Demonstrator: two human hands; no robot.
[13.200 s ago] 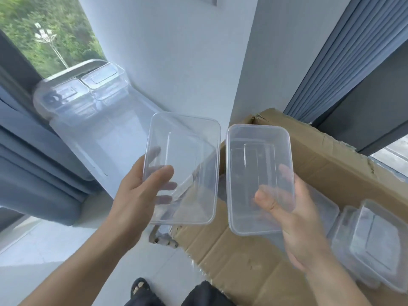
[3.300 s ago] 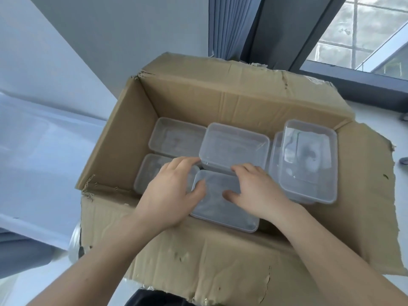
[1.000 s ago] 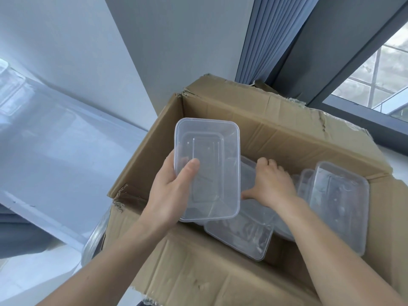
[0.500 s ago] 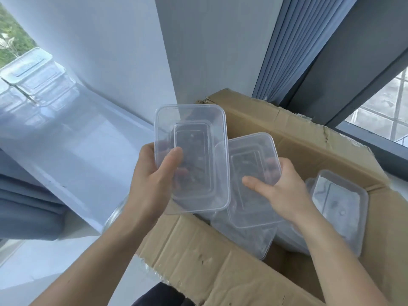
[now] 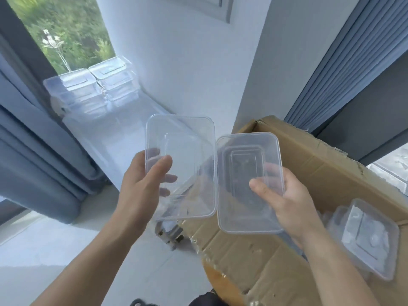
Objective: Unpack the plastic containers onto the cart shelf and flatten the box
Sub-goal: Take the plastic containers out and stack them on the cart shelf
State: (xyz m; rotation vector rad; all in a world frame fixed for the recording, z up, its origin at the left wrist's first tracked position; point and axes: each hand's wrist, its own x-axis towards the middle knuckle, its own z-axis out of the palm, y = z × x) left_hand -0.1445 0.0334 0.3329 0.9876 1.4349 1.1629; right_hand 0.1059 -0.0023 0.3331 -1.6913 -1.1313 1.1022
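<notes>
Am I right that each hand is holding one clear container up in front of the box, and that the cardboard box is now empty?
Not quite: the head view shows the cardboard box is not empty; at least one clear container remains inside. The rest holds: the left hand and right hand each hold one.

Since half a second ago, both hands have lifted their clear containers out of the cardboard box (image 5: pixel 326 173). The left hand (image 5: pixel 141 184) and right hand (image 5: pixel 293 202) now hold them side by side, nearer the stacks at the cart shelf's (image 5: pixel 123 133) far end.
</notes>
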